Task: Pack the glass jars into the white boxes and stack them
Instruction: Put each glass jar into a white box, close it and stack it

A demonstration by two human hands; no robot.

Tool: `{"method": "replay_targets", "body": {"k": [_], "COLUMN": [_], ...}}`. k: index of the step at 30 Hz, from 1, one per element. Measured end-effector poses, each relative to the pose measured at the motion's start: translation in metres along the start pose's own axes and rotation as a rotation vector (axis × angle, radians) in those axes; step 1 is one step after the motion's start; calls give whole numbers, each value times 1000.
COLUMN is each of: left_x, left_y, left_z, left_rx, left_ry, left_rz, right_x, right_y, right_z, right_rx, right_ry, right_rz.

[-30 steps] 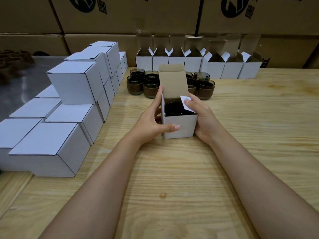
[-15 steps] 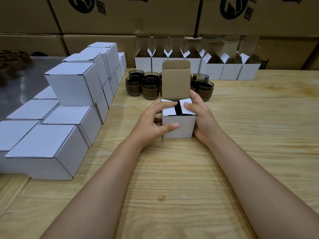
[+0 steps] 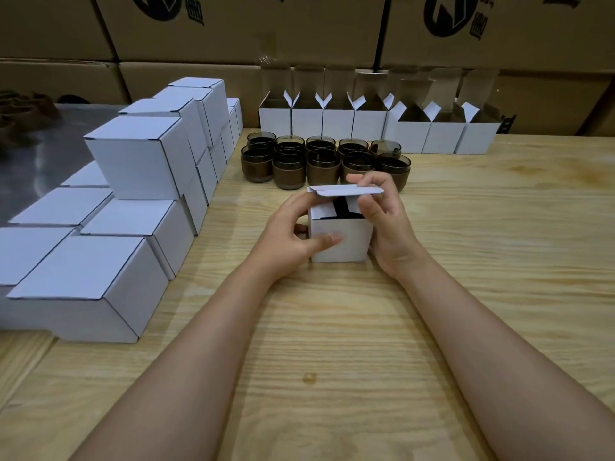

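Both hands grip one white box [image 3: 342, 241] on the wooden table [image 3: 499, 227]: left hand [image 3: 293, 234] curled round its left side, right hand [image 3: 382, 217] pinching the lid flap [image 3: 346, 190] half-folded over it, with glass jars [image 3: 322, 161] just behind.

Packing warehouse, wall of printed cardboard cartons [image 3: 233, 28], wooden workbench [image 3: 499, 261], stacked white boxes [image 3: 139, 154]
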State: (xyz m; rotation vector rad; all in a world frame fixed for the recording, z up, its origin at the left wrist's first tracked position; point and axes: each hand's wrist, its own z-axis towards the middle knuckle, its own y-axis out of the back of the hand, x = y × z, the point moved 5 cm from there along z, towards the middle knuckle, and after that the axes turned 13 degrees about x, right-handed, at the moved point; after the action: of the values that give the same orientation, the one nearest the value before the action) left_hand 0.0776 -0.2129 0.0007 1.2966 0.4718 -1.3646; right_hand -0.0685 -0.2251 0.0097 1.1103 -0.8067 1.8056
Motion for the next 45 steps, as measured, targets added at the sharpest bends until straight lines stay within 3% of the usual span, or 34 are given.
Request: {"method": "replay_targets", "body": {"k": [21,28,34,41,45], "left_x": [5,4,-4,-19,-17], "left_y": [1,1,0,1,2], "left_z": [-2,-3,-4,-9,-10], "left_rx": [-36,-23,-24,-170,-216], "left_ry": [11,-8,-47,-229,-111], "left_rz": [-201,-171,-21,520,330], "right_x": [2,2,-1,-2,-8], "right_y": [6,5,9,9,11], "right_z": [-5,-5,-4,-2,-5], "right_rx": [15,54,48,19,38], "right_ry": [27,-18,-32,-49,-98], "right_rz": [-159,-182,-172,-293,-84]}}
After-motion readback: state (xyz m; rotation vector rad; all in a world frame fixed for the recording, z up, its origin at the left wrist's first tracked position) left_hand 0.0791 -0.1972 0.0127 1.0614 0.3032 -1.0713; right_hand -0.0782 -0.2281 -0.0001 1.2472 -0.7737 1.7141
